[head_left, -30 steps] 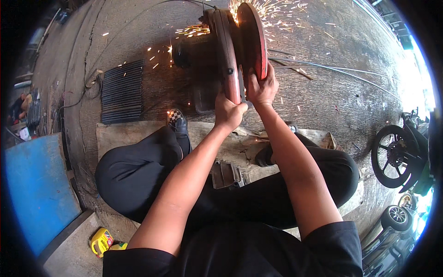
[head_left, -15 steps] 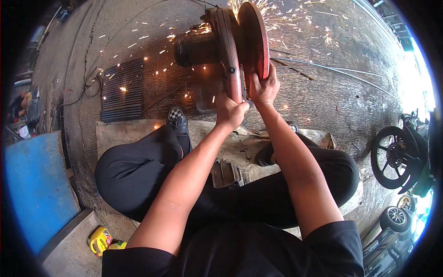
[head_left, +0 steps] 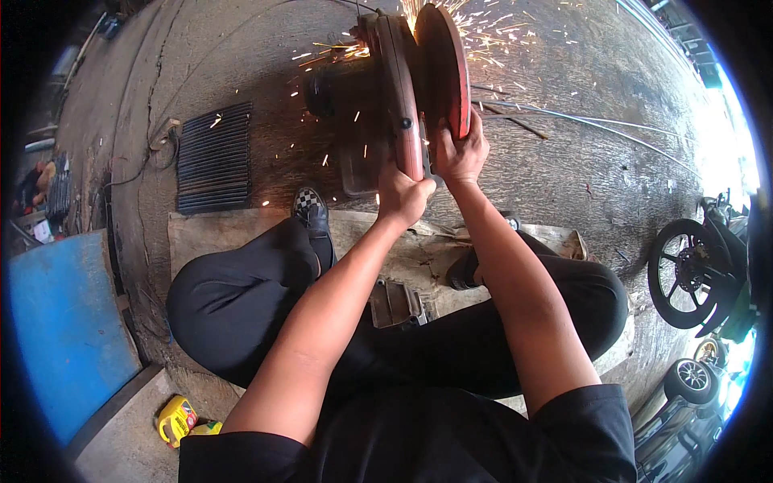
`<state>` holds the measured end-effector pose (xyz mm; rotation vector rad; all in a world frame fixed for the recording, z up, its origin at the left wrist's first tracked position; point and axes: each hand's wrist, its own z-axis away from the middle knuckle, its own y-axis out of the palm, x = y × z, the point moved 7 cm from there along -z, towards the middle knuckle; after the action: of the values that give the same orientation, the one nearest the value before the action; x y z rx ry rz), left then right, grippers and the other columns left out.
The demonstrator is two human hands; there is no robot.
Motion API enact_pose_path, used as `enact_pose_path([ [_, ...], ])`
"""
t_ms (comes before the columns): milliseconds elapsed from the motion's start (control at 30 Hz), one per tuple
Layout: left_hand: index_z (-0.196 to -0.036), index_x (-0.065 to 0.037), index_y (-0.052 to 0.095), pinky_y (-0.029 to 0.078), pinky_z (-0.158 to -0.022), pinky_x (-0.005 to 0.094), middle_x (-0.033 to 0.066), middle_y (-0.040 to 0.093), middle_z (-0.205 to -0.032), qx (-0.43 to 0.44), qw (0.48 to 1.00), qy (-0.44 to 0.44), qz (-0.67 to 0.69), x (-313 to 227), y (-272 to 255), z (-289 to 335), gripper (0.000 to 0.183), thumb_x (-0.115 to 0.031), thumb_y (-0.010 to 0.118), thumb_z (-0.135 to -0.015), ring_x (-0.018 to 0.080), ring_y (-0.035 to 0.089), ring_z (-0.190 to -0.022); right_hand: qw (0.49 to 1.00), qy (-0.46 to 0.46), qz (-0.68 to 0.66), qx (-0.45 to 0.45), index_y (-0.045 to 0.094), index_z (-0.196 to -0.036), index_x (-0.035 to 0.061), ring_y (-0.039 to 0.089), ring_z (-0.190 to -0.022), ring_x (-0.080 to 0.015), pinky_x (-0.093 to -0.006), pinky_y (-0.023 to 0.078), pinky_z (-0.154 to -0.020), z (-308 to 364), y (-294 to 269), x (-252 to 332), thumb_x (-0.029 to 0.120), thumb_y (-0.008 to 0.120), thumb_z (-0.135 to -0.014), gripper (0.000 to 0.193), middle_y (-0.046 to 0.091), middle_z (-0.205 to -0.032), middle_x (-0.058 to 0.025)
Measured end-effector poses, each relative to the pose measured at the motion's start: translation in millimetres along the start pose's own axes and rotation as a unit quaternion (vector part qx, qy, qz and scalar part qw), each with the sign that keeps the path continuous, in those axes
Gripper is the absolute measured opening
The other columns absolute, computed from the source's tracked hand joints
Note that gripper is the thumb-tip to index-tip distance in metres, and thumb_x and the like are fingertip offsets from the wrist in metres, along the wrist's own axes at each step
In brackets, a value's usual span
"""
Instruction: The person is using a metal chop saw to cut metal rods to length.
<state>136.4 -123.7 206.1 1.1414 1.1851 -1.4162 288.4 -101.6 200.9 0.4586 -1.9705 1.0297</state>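
Your left hand [head_left: 405,196] grips the red round-guarded chop saw [head_left: 419,80] handle, right hand [head_left: 460,151] clamped on its guard edge, top-centre w/ sparks [head_left: 483,32] flying away from you.

We had one head-worn fisheye view, looking steeply down and forward, close over our own forearms and the grey concrete floor [head_left: 612,161].

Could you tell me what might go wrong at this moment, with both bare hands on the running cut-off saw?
Sparks spray from the red cut-off saw while the left hand and right hand grip it bare, so burns seem possible. The right hand's fingers lie against the disc guard, close to the wheel; a slip could hurt. Sparks also land near the black trousers.
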Motion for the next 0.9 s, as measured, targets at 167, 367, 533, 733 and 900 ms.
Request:
enact_pose_path([
  [167,-0.102,0.0,0.052,0.047,-0.066,0.033,0.0057,0.053,-0.075,-0.001,1.0,-0.021,0.006,9,0,-1,0.045,-0.002,0.061,-0.058,0.0178,0.054,-0.067,1.0,-0.007,0.013,-0.004,0.053,-0.12,0.0043,0.062,-0.089,-0.0403,-0.044,0.049,-0.078,0,0,1,0.026,0.064,-0.076,0.05,0.064,-0.099,-0.0208],
  [367,-0.104,0.0,0.05,0.047,-0.069,0.0331,0.0066,0.054,-0.078,-0.007,1.0,-0.019,0.017,18,2,-2,0.048,-0.001,0.061,-0.058,0.0199,0.055,-0.07,0.999,-0.022,0.026,-0.006,0.052,-0.12,0.0039,0.062,-0.089,-0.04,-0.0438,0.049,-0.078,1,0,0,0.027,0.064,-0.076,0.051,0.064,-0.099,-0.0208],
  [533,-0.102,-0.001,0.05,0.047,-0.07,0.0332,0.0067,0.054,-0.078,-0.008,1.0,-0.008,0.011,14,1,-2,0.046,-0.002,0.062,-0.057,0.0206,0.055,-0.071,1.0,-0.007,0.007,0.003,0.052,-0.12,0.0042,0.062,-0.089,-0.0397,-0.044,0.049,-0.078,1,2,-4,0.028,0.064,-0.076,0.052,0.064,-0.099,-0.0206],
  [733,-0.1,-0.001,0.05,0.048,-0.071,0.0339,0.0077,0.054,-0.079,-0.007,1.0,-0.019,0.001,17,1,-2,0.045,-0.003,0.062,-0.057,0.0218,0.055,-0.071,1.0,-0.008,0.003,-0.004,0.053,-0.12,0.0059,0.062,-0.087,-0.0399,-0.0447,0.049,-0.077,1,2,-5,0.028,0.065,-0.076,0.051,0.064,-0.096,-0.0202],
  [900,-0.103,0.0,0.051,0.047,-0.074,0.0335,0.0075,0.053,-0.079,-0.008,1.0,-0.019,0.004,21,1,-2,0.047,-0.003,0.061,-0.057,0.0212,0.054,-0.074,1.0,-0.002,0.004,-0.003,0.053,-0.119,0.0065,0.062,-0.086,-0.0405,-0.0452,0.049,-0.076,1,2,-5,0.027,0.064,-0.076,0.049,0.064,-0.096,-0.0195],
])
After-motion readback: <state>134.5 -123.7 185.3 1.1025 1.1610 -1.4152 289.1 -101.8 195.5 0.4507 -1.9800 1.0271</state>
